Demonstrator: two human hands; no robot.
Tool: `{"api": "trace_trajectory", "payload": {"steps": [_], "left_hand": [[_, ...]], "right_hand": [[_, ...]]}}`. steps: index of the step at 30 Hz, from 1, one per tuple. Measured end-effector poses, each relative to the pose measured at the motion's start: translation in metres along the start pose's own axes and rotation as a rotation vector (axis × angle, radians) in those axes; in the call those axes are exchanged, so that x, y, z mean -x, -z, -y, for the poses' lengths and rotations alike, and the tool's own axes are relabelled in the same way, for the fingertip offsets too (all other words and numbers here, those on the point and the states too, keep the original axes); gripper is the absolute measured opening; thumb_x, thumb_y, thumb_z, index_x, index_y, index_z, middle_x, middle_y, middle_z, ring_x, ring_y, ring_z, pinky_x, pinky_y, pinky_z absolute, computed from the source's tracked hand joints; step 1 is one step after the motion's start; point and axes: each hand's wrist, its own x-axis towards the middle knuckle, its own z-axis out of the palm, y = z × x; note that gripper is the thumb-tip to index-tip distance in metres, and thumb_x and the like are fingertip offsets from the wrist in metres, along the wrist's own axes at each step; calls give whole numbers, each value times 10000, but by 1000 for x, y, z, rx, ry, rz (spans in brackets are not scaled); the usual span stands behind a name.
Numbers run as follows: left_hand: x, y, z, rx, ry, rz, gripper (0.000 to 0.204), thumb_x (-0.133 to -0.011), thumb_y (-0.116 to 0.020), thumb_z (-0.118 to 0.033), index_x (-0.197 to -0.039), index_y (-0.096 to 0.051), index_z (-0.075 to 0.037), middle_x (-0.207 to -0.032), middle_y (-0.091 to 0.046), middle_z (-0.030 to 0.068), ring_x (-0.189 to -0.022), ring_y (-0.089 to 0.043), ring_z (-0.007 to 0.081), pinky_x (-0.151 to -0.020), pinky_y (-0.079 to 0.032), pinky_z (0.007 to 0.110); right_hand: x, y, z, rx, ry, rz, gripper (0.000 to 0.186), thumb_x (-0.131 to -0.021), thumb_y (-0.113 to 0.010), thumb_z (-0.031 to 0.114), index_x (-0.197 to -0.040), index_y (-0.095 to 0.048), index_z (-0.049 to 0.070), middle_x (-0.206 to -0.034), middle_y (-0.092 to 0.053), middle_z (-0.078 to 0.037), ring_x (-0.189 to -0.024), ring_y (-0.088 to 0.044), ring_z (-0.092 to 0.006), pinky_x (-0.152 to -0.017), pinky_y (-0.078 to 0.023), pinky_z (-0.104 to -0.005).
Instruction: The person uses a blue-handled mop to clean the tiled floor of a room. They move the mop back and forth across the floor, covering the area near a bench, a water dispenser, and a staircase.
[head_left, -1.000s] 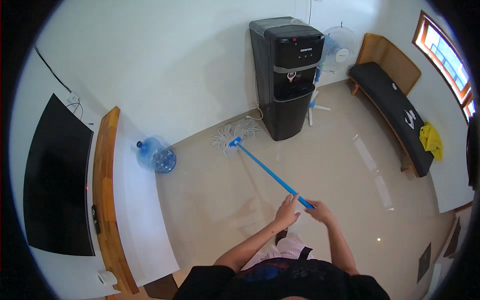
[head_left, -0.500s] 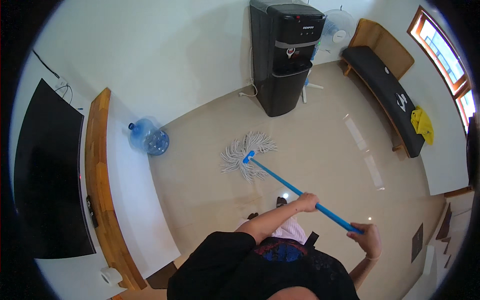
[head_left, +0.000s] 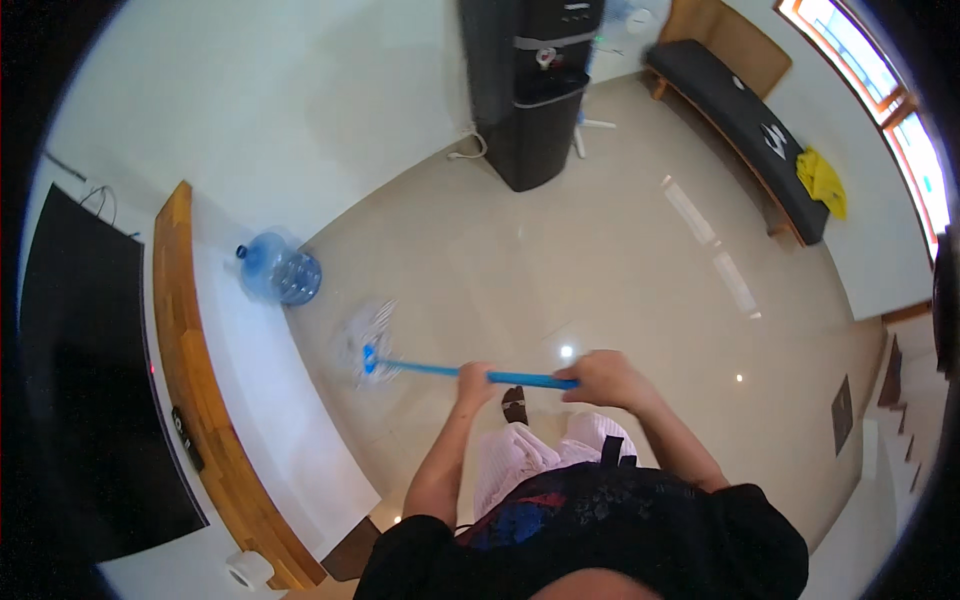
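A string mop with a blue pole stretches leftward across the floor in front of me. My left hand is wrapped round the pole about midway along it. Farther right, my right hand grips the pole's upper end. The mop's pale string head lies on the tiles at the left, smeared by motion, joined to the pole by a blue connector. Just behind the strings, a clear blue water bottle rests on its side by the white wall panel.
A black water dispenser stands against the far wall, its cord near the floor. At the far right is a black-cushioned bench with a yellow cloth. A wooden ledge and a television line the left side.
The mop head has swept left and nearer to me, toward the water bottle. Both hands have moved left with the pole, which now lies almost level across the view, and the view has shifted.
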Motion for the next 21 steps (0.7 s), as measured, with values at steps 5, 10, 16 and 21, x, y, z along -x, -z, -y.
{"api": "trace_trajectory", "payload": {"steps": [5,10,16,21], "left_hand": [[66,-37,43,-106,267,90,117,-601,-676,-205,-642,-612,-115,-720,-609,113,-748,-577,322,-663,-443,418],[46,-89,-72,-203,154,202,119,-611,-675,-228,-608,-612,-126,-708,-615,120,-723,-594,310,-645,-453,420],[46,-251,-275,7,-319,195,48,-594,-642,-156,-613,-606,-130,-675,-587,111,-683,-564,328,-606,-388,475],[81,-338,-438,173,-630,381,57,-623,-626,-114,-649,-575,-119,-682,-581,100,-746,-551,317,-662,-387,491]], "right_hand": [[-6,-78,-9,-51,4,-49,247,-744,-606,322,-979,-662,270,-744,-641,-90,-720,-629,-285,-632,-500,-403],[114,-66,-63,-73,-140,-195,261,-752,-626,301,-1007,-657,252,-722,-629,-92,-666,-608,-297,-606,-480,-401],[369,-58,-109,-184,-677,-408,306,-706,-667,272,-994,-665,168,-774,-648,-105,-719,-620,-275,-650,-487,-380],[519,-119,-111,-229,-1034,-573,287,-717,-659,320,-925,-677,124,-720,-636,-119,-654,-613,-297,-615,-481,-383]]}}
